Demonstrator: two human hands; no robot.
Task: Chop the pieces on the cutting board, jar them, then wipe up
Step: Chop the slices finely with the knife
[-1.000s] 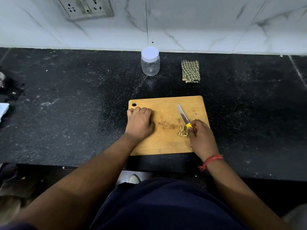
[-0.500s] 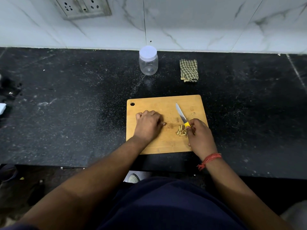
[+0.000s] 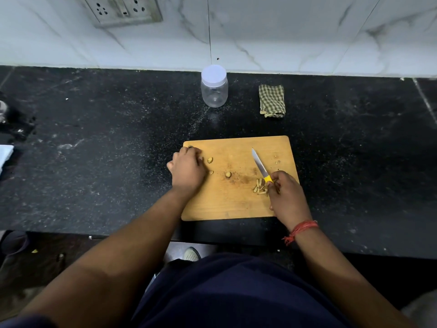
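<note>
**Left hand shifts to board's far-left corner; three whole pieces exposed**

Head view. Compared with half a second ago, the left hand [image 3: 188,170] sits at 10 o'clock on the rectangular wooden cutting board [image 3: 238,204], fingers curled; whether it holds anything I cannot tell. Its move uncovers unchopped pale pieces [image 3: 228,174]. Judgement: chopping is unfinished. The right hand [image 3: 285,194] grips the yellow-handled steel knife [image 3: 260,165] at 3 o'clock, beside the pile of cut strips [image 3: 259,186].

Counts: whole pieces 3; strip pile 1, strips too small to count; knife 1; clear plastic jar with white lid [image 3: 214,86] 1, closed, at 12 o'clock; checked green cloth [image 3: 272,100] 1.
</note>
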